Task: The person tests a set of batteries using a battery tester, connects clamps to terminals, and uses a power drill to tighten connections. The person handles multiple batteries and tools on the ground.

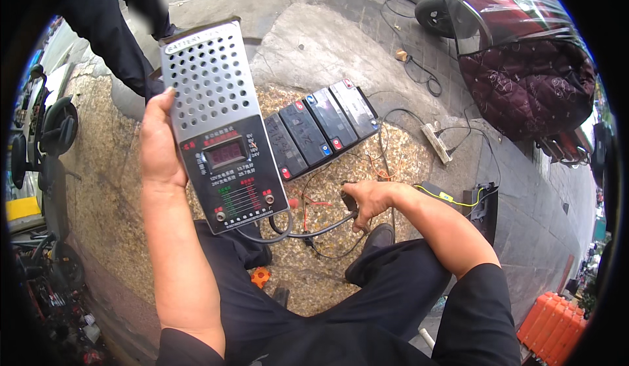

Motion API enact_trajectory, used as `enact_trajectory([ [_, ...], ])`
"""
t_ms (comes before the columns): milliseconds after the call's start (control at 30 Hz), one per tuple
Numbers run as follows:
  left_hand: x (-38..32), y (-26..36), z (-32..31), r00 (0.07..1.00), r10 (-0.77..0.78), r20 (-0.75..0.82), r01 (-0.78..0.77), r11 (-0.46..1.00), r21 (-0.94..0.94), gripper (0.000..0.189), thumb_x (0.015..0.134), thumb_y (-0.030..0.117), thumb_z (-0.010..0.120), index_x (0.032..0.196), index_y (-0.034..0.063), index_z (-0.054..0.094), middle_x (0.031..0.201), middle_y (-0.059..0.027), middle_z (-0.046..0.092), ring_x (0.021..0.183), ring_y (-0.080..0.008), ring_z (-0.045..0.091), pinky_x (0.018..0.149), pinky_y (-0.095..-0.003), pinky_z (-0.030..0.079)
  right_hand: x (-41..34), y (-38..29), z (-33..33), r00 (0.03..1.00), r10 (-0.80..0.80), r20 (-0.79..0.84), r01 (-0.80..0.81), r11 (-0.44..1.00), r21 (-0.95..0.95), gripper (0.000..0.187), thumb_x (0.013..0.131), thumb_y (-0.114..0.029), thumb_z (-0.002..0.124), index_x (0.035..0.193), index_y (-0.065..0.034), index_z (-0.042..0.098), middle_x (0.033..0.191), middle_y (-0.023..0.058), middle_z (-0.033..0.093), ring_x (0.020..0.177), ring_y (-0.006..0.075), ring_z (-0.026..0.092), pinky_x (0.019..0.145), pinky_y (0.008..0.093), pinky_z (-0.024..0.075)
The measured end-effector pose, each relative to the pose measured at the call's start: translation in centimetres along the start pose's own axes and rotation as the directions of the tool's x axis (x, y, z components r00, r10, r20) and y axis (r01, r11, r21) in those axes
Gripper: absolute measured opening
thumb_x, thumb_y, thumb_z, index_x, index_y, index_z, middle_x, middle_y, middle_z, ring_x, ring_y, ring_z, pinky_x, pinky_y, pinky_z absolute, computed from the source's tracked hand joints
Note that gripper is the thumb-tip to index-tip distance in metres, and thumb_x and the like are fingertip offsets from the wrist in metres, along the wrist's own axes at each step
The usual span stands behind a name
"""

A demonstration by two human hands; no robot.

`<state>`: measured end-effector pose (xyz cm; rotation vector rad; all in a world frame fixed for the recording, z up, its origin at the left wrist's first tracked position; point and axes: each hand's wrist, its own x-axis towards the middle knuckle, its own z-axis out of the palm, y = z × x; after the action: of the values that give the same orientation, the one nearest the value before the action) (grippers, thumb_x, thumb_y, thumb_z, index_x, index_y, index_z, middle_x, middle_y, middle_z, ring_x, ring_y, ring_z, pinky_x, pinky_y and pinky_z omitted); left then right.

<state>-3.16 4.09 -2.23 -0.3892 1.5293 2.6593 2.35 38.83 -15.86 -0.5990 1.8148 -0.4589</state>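
Note:
My left hand [161, 142] grips the left side of a battery tester [223, 135], a metal box with a perforated silver upper half, a dark display and printed writing. Two thick black cables leave its lower end. My right hand [371, 201] is closed round a black clamp [350, 202] at a cable's end, low over the pebbled ground. Beyond the tester, several dark batteries [304, 137] stand side by side on the ground, with red and blue terminals; some bear handwriting. The tester overlaps the view of their left end. Thin red and black wires [319, 203] lie between the batteries and my right hand.
A power strip [436, 142] with plugged cords lies right of the batteries. A black case [479, 213] with a yellow-green cord is farther right. A person's dark-trousered legs [105, 36] stand at upper left. A covered red vehicle [516, 27] is at upper right, an orange crate [553, 324] at lower right.

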Motion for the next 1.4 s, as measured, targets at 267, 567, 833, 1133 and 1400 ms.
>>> enact_trajectory([
  [267, -1.8, 1.4, -2.5, 0.992, -0.017, 0.123, -0.004, 0.985, 0.170, 0.038, 0.099, 0.025, 0.043, 0.114, -0.0052, 0.060, 0.103, -0.0139, 0.070, 0.085, -0.0205, 0.070, 0.078, -0.0329, 0.058, 0.8, -0.6, 0.5, 0.997, 0.027, 0.074, -0.027, 1.000, 0.000, 0.092, 0.073, -0.035, 0.082, 0.148, -0.0086, 0.037, 0.129, 0.0222, 0.061, 0.123, 0.0346, 0.056, 0.102, 0.0403, 0.0453],
  [567, -3.6, 3.7, -3.5, 0.961, 0.252, -0.113, -0.182, 0.886, 0.427, 0.037, 0.095, 0.017, 0.049, 0.119, -0.0094, 0.056, 0.103, -0.0138, 0.067, 0.087, -0.0162, 0.068, 0.077, -0.0281, 0.055, 5.5, -1.5, -1.9, 0.931, 0.181, -0.316, -0.269, 0.927, -0.261, 0.079, 0.085, -0.013, 0.050, 0.155, -0.0028, 0.015, 0.122, 0.0274, 0.062, 0.114, 0.0392, 0.060, 0.098, 0.0440, 0.0475],
  [833, -3.8, 4.5, -5.5, 0.938, 0.309, -0.157, -0.224, 0.887, 0.403, 0.035, 0.096, 0.018, 0.048, 0.117, -0.0077, 0.057, 0.104, -0.0121, 0.067, 0.088, -0.0153, 0.066, 0.080, -0.0276, 0.053, 5.8, 0.2, -3.1, 0.963, 0.140, -0.230, -0.206, 0.933, -0.295, 0.072, 0.086, -0.030, 0.060, 0.150, -0.0072, 0.033, 0.115, 0.0221, 0.067, 0.111, 0.0366, 0.062, 0.097, 0.0431, 0.0483],
  [1133, -3.5, 4.0, -6.7, 0.961, 0.215, -0.175, -0.160, 0.945, 0.285, 0.032, 0.098, 0.020, 0.046, 0.109, -0.0056, 0.061, 0.100, -0.0123, 0.069, 0.088, -0.0161, 0.067, 0.082, -0.0293, 0.053, -1.3, 12.9, 3.8, 0.701, 0.500, -0.508, -0.459, 0.862, 0.215, 0.040, 0.082, -0.031, 0.064, 0.111, -0.0035, 0.069, 0.109, 0.0247, 0.068, 0.107, 0.0390, 0.064, 0.096, 0.0440, 0.0493],
  [1400, -2.0, 2.6, -7.4, 0.965, 0.192, -0.178, -0.112, 0.918, 0.380, 0.028, 0.099, 0.022, 0.047, 0.107, 0.0009, 0.063, 0.102, -0.0071, 0.069, 0.087, -0.0142, 0.066, 0.083, -0.0291, 0.052, 1.2, 17.3, 12.9, 0.675, 0.577, -0.461, -0.436, 0.815, 0.381, 0.037, 0.082, -0.023, 0.059, 0.114, -0.0082, 0.069, 0.112, 0.0227, 0.067, 0.108, 0.0380, 0.063, 0.095, 0.0461, 0.0491],
])
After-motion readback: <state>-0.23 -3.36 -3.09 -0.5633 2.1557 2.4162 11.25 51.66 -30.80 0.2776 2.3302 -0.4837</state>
